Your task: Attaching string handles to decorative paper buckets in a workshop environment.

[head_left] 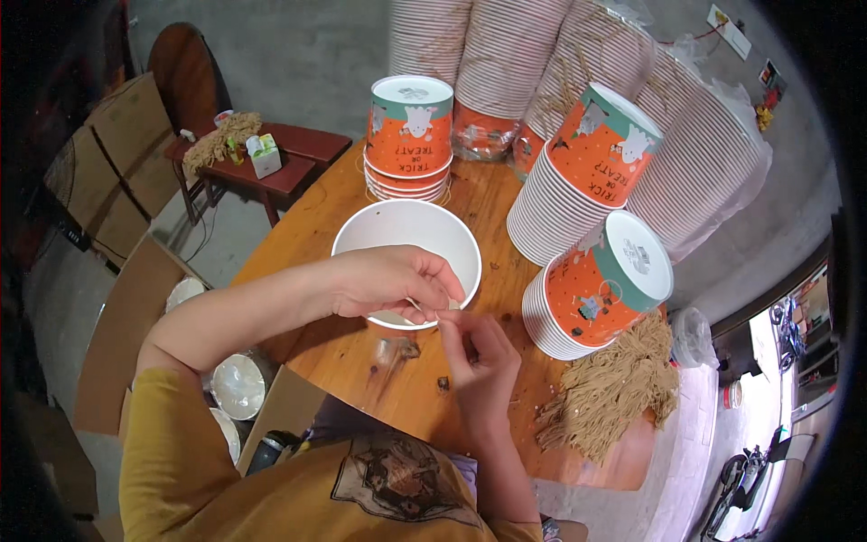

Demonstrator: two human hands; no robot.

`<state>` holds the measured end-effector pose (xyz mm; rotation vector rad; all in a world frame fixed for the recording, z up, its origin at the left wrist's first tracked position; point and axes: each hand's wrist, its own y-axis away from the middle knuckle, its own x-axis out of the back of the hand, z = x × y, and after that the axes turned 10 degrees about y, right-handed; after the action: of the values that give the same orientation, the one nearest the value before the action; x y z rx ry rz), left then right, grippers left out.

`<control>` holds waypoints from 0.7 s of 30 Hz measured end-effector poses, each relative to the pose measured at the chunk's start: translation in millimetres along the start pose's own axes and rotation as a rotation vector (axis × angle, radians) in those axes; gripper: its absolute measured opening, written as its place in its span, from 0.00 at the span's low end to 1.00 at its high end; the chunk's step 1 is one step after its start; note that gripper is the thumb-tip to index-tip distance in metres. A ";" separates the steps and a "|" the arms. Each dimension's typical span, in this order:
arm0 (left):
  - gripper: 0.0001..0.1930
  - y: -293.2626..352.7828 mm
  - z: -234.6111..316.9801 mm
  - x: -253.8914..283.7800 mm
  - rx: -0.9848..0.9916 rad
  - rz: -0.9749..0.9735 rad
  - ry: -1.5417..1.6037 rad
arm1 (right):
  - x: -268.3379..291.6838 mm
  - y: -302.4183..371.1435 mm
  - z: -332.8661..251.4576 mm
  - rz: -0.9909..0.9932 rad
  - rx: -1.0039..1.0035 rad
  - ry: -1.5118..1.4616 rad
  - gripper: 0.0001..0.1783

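Note:
An open paper bucket (406,226), white inside, stands upright at the front of the round wooden table (361,375). Over its near rim my left hand (402,282) is closed in a pinch. My right hand (483,361), also pinching, meets it just outside the rim. Between the fingertips a thin pale cord (415,307) shows in part; its ends are hidden by my fingers. To the right of my right hand lies a thick bundle of tan cords (614,388) at the table's edge.
Upside-down orange and green bucket stacks stand behind (411,135) and to the right (582,298). Tall plastic-wrapped stacks (506,54) line the back. At the lower left, a cardboard box (122,343) holds white buckets. A red bench (298,149) bears more cord and a tissue box.

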<state>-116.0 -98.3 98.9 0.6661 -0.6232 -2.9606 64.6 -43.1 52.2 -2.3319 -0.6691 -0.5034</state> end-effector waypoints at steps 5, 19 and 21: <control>0.10 -0.6 -5.2 4.7 -0.073 -0.037 -0.035 | -3.2 0.4 9.6 -0.022 -0.012 -0.070 0.06; 0.13 -5.2 -3.4 1.5 -0.169 -0.022 -0.312 | -2.0 -9.9 19.9 0.017 -0.087 -0.299 0.05; 0.13 -6.9 -6.4 3.8 -0.212 -0.031 -0.313 | 0.9 -10.8 12.9 -0.064 -0.121 -0.084 0.05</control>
<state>-116.4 -94.8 89.4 0.1987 -0.3045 -3.1239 61.3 -27.0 48.6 -2.4627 -0.7749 -0.4890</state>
